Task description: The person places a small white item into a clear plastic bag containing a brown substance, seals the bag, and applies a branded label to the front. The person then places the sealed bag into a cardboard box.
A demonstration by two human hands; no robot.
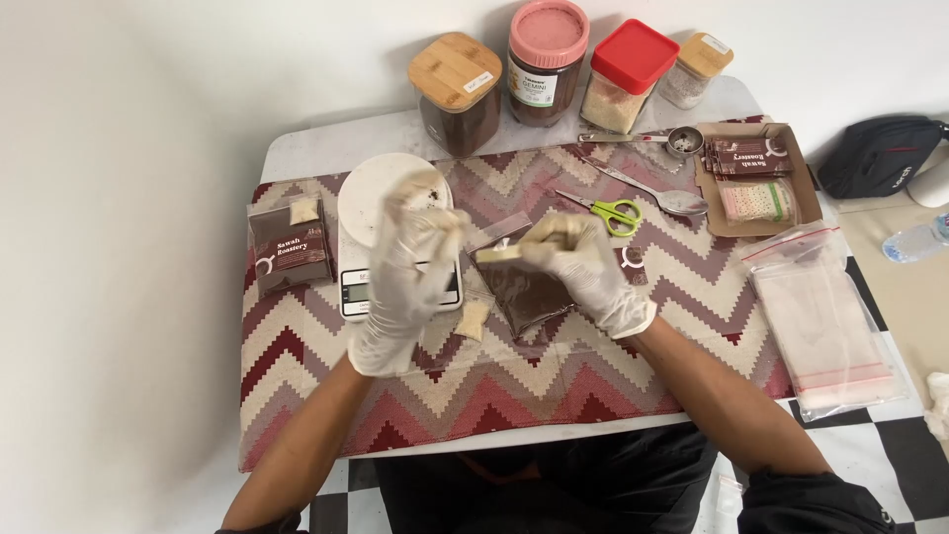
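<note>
- The right hand (585, 265) pinched the top edge of a clear pouch of brown powder (524, 290), keeping its mouth up so nothing spilled.
- The left hand (407, 267) hovered blurred over the scale (395, 222), fingers loosely curled; whether it gripped anything could not be told.
- The pouch hung just above the patterned bench (514, 376); green scissors (611, 211) lay close behind.

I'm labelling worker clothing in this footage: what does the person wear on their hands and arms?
Both the left hand and the right hand wear thin, whitish disposable gloves, slightly wrinkled, ending just past the wrists. The forearms are bare below them. A dark sleeve covers the right upper arm near the frame's bottom edge; the left arm shows no sleeve in view.
</note>
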